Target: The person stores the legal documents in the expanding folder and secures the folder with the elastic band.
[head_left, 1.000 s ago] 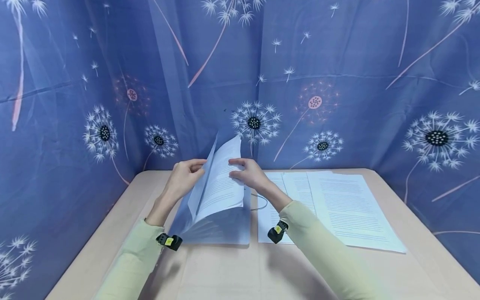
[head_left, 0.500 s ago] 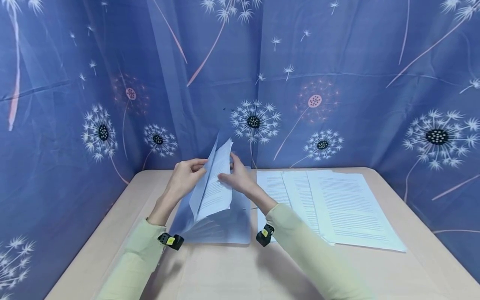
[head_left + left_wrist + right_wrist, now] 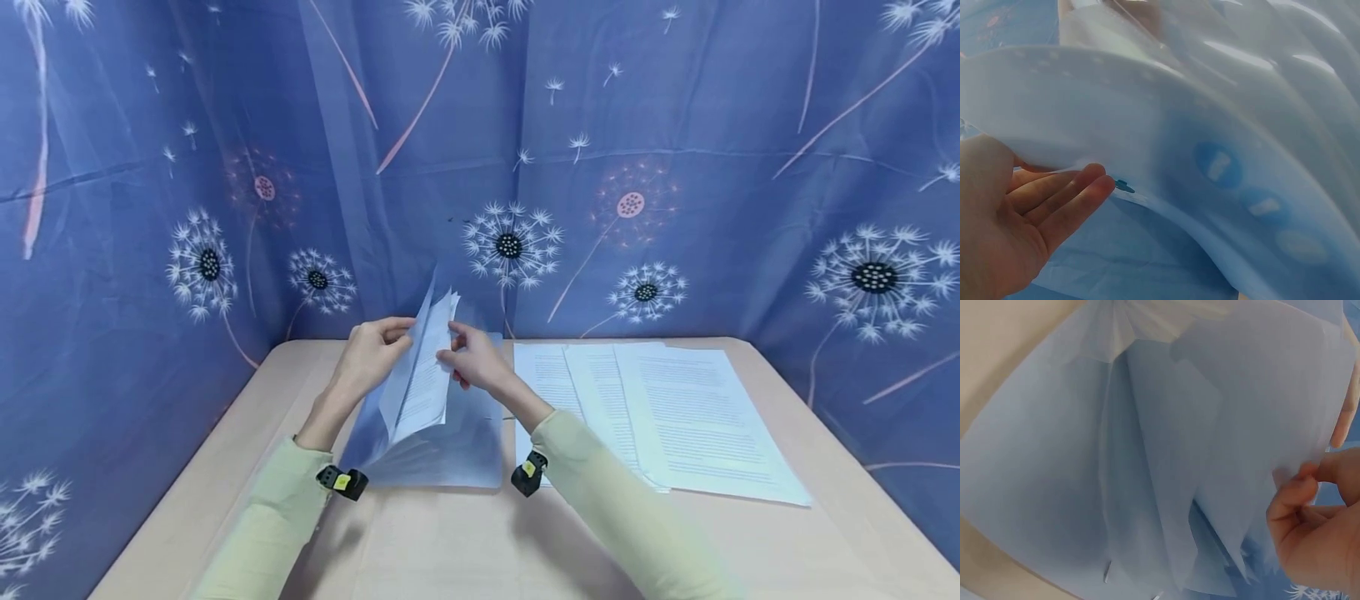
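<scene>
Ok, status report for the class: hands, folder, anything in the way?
Left hand holds raised flap of folder. Right hand pinches printed pages. Loose papers right of folder, seemingly not blocking.

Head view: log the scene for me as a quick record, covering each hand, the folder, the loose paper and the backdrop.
Left hand: grips the raised cover
Right hand: pinches printed pages, tilted up beside the cover
Folder: blue, open on the table
Loose sheets: printed, overlapping, flat on the table, right of the folder
Page text: too small to read
Backdrop: blue fabric, dandelion print
</scene>
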`<control>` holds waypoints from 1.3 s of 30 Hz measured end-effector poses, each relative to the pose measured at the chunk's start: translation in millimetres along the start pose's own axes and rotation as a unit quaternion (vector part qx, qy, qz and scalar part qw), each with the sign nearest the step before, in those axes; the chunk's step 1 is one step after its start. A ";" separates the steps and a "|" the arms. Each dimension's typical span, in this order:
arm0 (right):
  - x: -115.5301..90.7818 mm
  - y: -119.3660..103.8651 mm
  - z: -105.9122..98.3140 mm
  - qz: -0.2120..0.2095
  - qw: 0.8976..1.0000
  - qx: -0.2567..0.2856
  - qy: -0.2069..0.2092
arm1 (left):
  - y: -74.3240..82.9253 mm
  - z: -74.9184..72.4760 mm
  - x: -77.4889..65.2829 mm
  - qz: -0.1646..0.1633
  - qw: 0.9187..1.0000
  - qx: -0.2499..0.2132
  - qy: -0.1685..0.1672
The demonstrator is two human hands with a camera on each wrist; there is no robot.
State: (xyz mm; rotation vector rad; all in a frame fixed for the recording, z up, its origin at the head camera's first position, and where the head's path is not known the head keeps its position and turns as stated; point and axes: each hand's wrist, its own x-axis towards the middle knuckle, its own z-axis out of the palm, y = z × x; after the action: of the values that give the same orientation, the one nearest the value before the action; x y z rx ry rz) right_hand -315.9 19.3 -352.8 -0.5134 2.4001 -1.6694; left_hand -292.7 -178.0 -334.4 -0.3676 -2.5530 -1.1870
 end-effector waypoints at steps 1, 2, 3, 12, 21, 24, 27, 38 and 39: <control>0.4 1.5 1.4 0.000 1.000 -0.002 0.001 | 0.2 0.7 0.0 0.001 1.000 -0.001 0.000; 0.7 2.5 2.8 0.000 1.000 -0.005 0.004 | 0.4 1.3 0.0 0.001 1.000 -0.001 -0.001; 1.0 3.1 4.0 0.000 1.000 -0.011 0.008 | 0.6 1.7 -0.1 0.001 1.000 -0.001 -0.001; -2.9 2.2 -1.7 -0.024 0.999 -0.037 0.012 | -0.5 -0.4 -0.3 0.009 1.000 -0.002 0.002; -25.0 7.2 -40.5 -0.068 0.993 -0.096 0.024 | -2.6 -1.3 -1.6 0.009 1.000 -0.010 -0.004; -31.5 9.5 -55.1 -0.074 0.992 -0.098 0.029 | -3.7 -3.4 -1.8 0.008 1.000 -0.010 0.000; -37.4 14.3 -71.2 -0.072 0.991 -0.105 0.041 | -5.4 -5.5 -0.8 0.008 1.000 -0.006 0.004; -57.5 35.2 -117.1 -0.048 0.991 -0.116 0.051 | -6.9 -8.8 -1.1 0.000 1.000 -0.001 0.009; -59.2 37.2 -120.6 -0.046 0.991 -0.116 0.053 | -6.7 -8.8 -1.3 -0.001 1.000 -0.002 0.009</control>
State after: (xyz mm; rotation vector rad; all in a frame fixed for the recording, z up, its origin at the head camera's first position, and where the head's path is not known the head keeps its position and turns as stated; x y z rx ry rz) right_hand -307.9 158.4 -347.6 -0.5932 2.7053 -1.4954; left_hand -292.5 -189.1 -334.2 -0.3529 -2.5377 -1.1905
